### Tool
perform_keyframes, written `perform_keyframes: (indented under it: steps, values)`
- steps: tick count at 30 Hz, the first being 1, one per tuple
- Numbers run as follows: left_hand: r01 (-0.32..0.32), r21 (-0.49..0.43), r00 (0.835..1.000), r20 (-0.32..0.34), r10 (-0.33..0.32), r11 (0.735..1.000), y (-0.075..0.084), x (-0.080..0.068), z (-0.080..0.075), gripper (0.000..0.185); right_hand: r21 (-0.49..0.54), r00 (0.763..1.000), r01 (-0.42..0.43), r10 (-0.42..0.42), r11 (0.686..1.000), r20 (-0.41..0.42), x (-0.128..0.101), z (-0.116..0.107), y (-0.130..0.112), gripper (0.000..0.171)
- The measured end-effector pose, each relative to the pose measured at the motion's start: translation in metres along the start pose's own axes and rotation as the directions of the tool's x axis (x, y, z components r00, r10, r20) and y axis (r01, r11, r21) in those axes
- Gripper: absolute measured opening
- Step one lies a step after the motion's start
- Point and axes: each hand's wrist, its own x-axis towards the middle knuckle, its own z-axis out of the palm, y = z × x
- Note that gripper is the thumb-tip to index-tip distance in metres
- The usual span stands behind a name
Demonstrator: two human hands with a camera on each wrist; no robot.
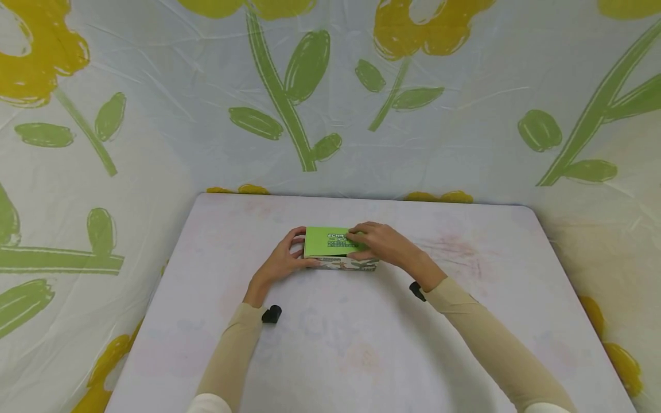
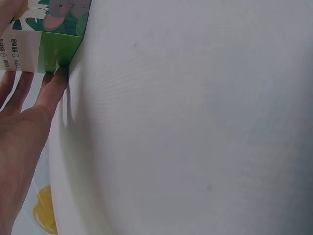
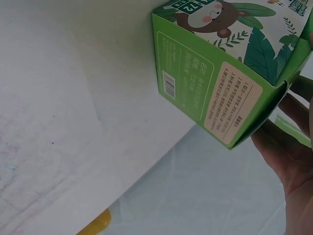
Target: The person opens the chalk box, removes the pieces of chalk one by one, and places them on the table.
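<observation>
Green box (image 1: 320,240) on table (image 1: 330,350), floral cloth (image 1: 175,143) beyond

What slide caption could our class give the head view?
A person's left hand grips a green-topped rectangular cardboard box at a pale table, the right hand touching its top.
</observation>
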Motion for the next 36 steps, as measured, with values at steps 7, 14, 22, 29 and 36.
perform_keyframes:
  steps: [7,14,22,29,36]
  values:
    - [-0.006,-0.005,1.000,0.011,0.006,1.000,0.001,0.000,-0.001,0.095,0.141,0.994,-0.069,0.056,0.988,0.096,0.005,-0.011,0.005,0.045]
    - [0.000,-0.001,1.000,0.007,0.000,1.000,0.002,0.001,-0.001,0.092,0.246,0.978,-0.151,0.108,0.957,0.180,0.010,-0.017,0.010,0.045]
    - [-0.009,0.003,1.000,0.004,0.009,1.000,0.002,0.001,-0.001,0.091,0.297,0.970,-0.182,0.121,0.937,0.211,0.012,-0.020,0.012,0.045]
    - [-0.005,-0.010,1.000,0.005,0.005,1.000,0.000,0.001,0.000,0.096,0.209,0.976,-0.142,0.103,0.968,0.190,0.013,-0.016,0.006,0.043]
    - [-0.008,-0.018,1.000,0.006,0.008,1.000,0.000,0.002,0.000,0.096,0.183,0.959,-0.191,0.144,0.964,0.243,0.004,-0.016,0.005,0.063]
